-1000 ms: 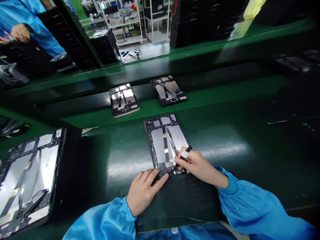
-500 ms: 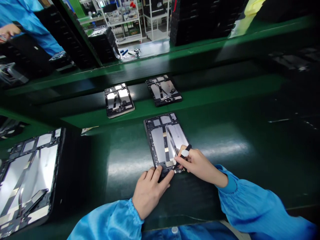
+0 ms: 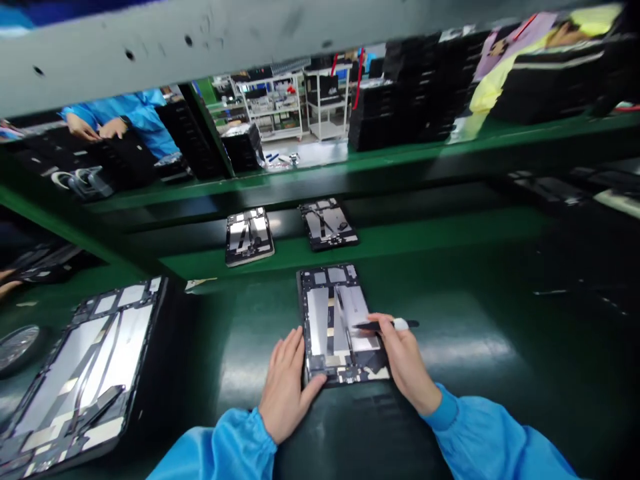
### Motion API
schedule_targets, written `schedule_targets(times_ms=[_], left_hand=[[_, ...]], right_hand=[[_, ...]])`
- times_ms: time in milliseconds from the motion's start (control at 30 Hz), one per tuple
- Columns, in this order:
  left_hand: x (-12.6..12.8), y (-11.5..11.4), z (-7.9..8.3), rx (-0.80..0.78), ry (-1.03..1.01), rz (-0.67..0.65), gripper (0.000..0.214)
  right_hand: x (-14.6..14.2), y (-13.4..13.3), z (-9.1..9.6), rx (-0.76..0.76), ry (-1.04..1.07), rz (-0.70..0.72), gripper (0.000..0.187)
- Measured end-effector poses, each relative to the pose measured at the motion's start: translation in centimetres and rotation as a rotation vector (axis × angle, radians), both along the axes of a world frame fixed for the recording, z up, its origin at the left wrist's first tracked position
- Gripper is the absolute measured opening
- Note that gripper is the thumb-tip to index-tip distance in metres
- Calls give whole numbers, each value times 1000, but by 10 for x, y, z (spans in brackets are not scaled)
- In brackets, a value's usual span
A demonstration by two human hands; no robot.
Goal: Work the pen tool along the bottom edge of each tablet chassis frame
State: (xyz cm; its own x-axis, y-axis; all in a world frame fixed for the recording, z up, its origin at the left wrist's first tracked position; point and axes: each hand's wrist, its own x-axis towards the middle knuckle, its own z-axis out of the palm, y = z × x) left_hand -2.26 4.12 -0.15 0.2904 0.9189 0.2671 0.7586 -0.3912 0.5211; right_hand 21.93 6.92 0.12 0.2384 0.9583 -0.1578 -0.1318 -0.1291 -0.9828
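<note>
One green table (image 3: 425,280) carries a stack (image 3: 93,373) at its near left corner, an opened tablet (image 3: 334,330) midway along its near edge, and two far tablets (image 3: 329,225) toward its far edge. The left hand (image 3: 284,383), thumb spread wide, touches the opened tablet's near left corner; the right hand (image 3: 406,360) pinches a black tool (image 3: 370,326) over its right half.

- Pale glare on the green bench (image 3: 450,293), left and right
- White reflections off the open tablet (image 3: 327,323)
- Right side dim, detail lost
- Edges stretched, wide-angle
</note>
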Motion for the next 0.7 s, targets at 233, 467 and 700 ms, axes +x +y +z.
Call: schedule_targets(times_ms=[233, 467, 700], left_hand=[[-17, 6, 15, -565, -912, 373, 73], [-58, 106, 53, -273, -1109, 657, 55], [-65, 218, 63, -335, -985, 660, 51]], right_hand=[[-17, 42, 35, 182, -63, 288, 52], [-60, 192, 66, 416, -619, 189, 29], [-69, 232, 51, 394, -700, -27, 41]])
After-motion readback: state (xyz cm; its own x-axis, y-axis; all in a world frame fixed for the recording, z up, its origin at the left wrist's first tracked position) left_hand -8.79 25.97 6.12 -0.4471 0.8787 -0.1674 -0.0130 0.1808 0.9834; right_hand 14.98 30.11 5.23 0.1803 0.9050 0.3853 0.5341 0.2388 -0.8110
